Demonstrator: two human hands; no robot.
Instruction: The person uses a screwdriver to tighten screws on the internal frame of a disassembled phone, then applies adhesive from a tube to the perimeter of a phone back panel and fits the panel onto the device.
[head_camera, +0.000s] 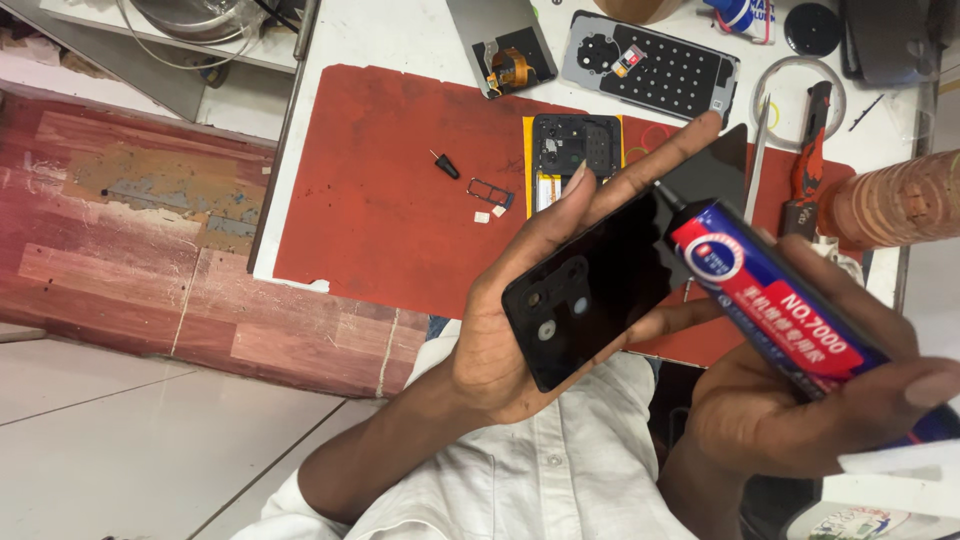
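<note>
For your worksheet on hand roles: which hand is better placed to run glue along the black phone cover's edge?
Probably the right hand: it already holds the glue tube, nozzle touching the black phone cover. The left hand is occupied cradling that cover.

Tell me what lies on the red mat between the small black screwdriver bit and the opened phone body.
In the head view, a SIM tray with two small pale chips beside it lies between the black bit and the opened phone body on the red mat.
</note>
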